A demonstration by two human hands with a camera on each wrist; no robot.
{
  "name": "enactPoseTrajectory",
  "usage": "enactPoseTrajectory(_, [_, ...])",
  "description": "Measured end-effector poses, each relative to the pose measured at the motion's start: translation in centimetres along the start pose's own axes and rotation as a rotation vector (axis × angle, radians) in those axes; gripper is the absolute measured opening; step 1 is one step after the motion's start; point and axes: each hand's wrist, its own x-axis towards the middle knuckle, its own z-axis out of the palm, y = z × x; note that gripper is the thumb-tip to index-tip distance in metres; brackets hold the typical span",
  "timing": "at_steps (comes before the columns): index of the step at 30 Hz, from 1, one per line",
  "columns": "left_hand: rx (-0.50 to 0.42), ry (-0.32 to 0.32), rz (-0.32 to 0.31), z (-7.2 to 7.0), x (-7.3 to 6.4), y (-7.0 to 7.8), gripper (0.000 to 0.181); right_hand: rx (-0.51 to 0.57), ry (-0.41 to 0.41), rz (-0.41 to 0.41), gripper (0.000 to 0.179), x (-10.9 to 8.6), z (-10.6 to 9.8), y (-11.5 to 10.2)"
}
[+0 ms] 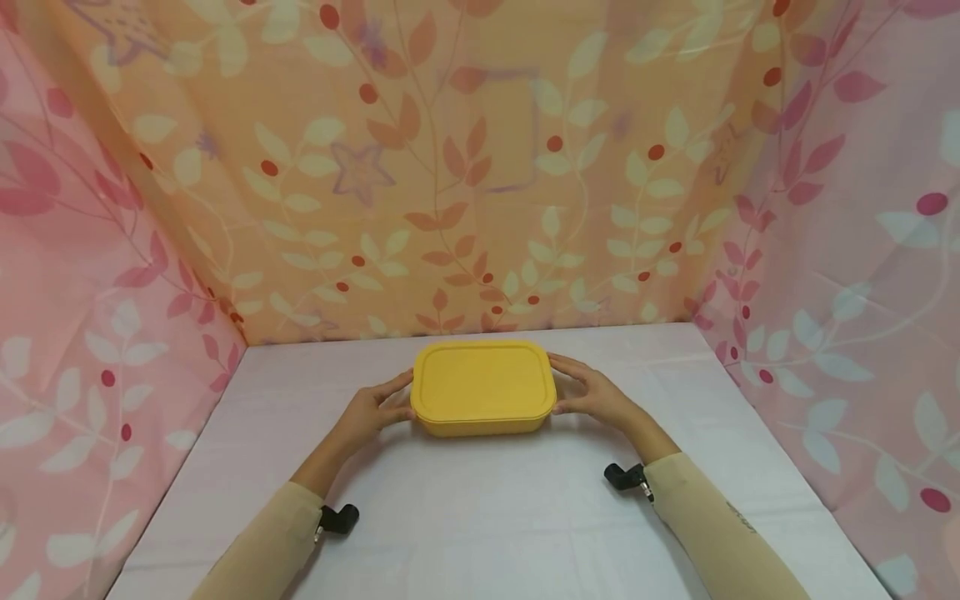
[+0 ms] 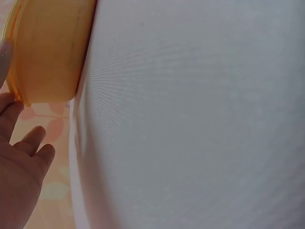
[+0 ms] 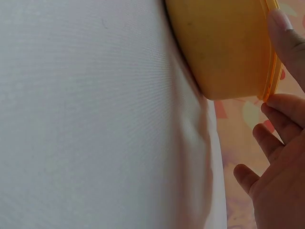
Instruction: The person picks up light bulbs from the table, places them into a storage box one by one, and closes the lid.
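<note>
A yellow rectangular food container (image 1: 484,383) with its lid on stands near the back of the white-covered table. My left hand (image 1: 369,412) holds its left end, thumb at the front corner and fingers towards the back. At the right end my right hand (image 1: 592,395) grips in the same way. In the left wrist view, the fingertips (image 2: 18,106) touch the lid's rim while the lower fingers stay apart from the container. The right wrist view shows the thumb (image 3: 281,21) against the lid edge, with the container's base down on the cloth.
White cloth (image 1: 480,517) covers the table. An orange leaf-patterned curtain (image 1: 480,208) hangs behind its back edge, and pink patterned curtains stand along the left (image 1: 90,317) and right (image 1: 862,317) sides. Black wrist cameras (image 1: 340,518) stick out from both sleeves.
</note>
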Motion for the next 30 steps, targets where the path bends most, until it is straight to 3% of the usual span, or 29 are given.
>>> enactPoseTrajectory(9, [0.019,-0.016,-0.032,0.0,-0.2,-0.1,0.079,-0.045,-0.012,0.020,0.097,0.0,0.0,0.1])
enactPoseTrajectory(22, [0.148,-0.015,-0.051,-0.3,-0.3,0.5,0.082,-0.079,-0.042,0.044,0.101,0.0,-0.2,-0.8])
enactPoseTrajectory(30, [0.177,-0.034,-0.054,-0.4,-0.3,1.1,0.085,-0.107,-0.058,0.061,0.102,-0.1,-0.2,-0.7])
